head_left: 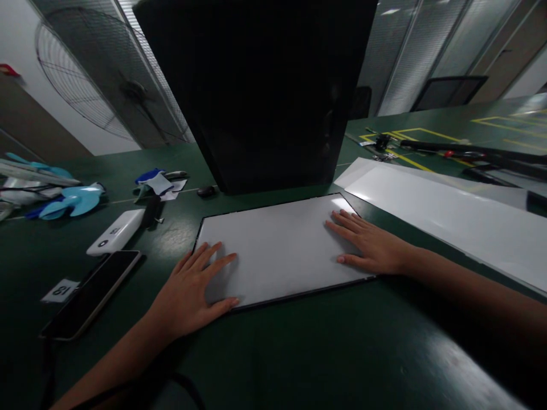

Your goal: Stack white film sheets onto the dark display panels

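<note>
A flat white rectangular panel (280, 250) with a thin black edge lies on the green table (307, 353) in front of me. My left hand (194, 285) rests on its left end, fingers spread, the thumb near the front edge. On the right end lies my right hand (367, 242), palm down with its fingers apart. Neither hand grips anything. Behind the panel stands a large dark screen (260, 97), its lower edge on the table.
Left are a phone (94, 296), a white power bank (115, 232), a small black object (207, 192) and a light-blue fan blade (72, 200). White sheets (448, 210) lie at right, with black strips (474, 152) beyond. A caged fan (85, 74) stands behind.
</note>
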The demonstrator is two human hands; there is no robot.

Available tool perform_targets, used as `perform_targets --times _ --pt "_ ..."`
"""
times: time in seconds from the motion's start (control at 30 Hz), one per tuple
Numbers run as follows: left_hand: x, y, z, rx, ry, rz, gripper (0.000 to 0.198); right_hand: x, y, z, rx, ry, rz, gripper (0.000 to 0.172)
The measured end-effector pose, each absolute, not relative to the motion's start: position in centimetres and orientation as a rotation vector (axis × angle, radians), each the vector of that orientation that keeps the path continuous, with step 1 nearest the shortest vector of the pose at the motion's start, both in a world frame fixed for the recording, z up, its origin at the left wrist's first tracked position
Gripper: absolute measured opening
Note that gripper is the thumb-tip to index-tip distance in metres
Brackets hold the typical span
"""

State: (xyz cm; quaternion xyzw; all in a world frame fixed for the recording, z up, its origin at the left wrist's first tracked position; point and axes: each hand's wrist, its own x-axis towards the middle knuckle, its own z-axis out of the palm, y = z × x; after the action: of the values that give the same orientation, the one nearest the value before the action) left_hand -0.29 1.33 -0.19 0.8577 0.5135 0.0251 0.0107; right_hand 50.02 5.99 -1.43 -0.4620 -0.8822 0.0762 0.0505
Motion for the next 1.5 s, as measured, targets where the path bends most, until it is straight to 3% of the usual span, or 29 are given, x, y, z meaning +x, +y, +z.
perform_targets --times 0.5,0.97,1.2,1.5 --pt "-1.1 2.5 -0.5 2.710 1.498 0.161 0.090 49.7 5.1 -2.5 -1.472 -2.699 0.193 0.104" --pt "-0.7 1.9 0.6 2.734 1.547 -0.008 0.090 49.6 5.4 -0.7 -1.514 -2.669 0.202 0.099" --pt "-1.1 1.9 0.6 2.750 1.533 0.002 0.089 57.0 9.6 -0.5 -1.935 -2.245 -0.184 0.084" --pt "-0.9 2.0 0.5 2.751 1.515 0.003 0.088 61.9 11.1 -1.4 -2.317 -2.090 0.031 0.081"
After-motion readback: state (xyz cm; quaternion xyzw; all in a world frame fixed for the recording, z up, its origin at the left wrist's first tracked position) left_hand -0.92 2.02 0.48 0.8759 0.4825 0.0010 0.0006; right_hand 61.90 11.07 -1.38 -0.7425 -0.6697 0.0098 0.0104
